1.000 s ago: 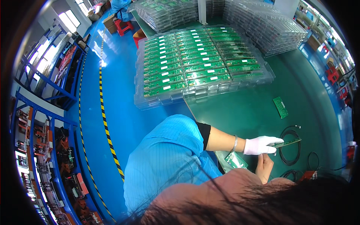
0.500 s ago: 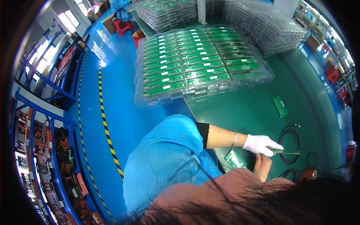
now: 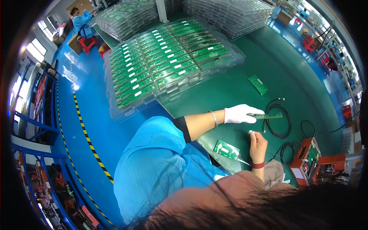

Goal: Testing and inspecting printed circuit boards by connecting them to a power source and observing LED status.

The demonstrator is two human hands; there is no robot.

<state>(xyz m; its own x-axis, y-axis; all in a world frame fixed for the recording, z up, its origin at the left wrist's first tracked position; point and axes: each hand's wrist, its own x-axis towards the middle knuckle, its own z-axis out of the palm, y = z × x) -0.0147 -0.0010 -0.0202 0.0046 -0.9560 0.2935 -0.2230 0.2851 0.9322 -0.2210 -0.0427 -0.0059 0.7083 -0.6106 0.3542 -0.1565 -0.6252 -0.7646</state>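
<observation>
Head view: I see the left hand (image 3: 239, 114) gripping one end of a board (image 3: 271, 116), long axis pointing rightward across the coil (image 3: 290, 124). The right hand (image 3: 258, 145), fingers pinching a white piece (image 3: 251, 132), sits apart, the board beyond and rightward. Table (image 3: 220, 96) stretches between board and tray (image 3: 111, 109); its edge runs left.
</observation>
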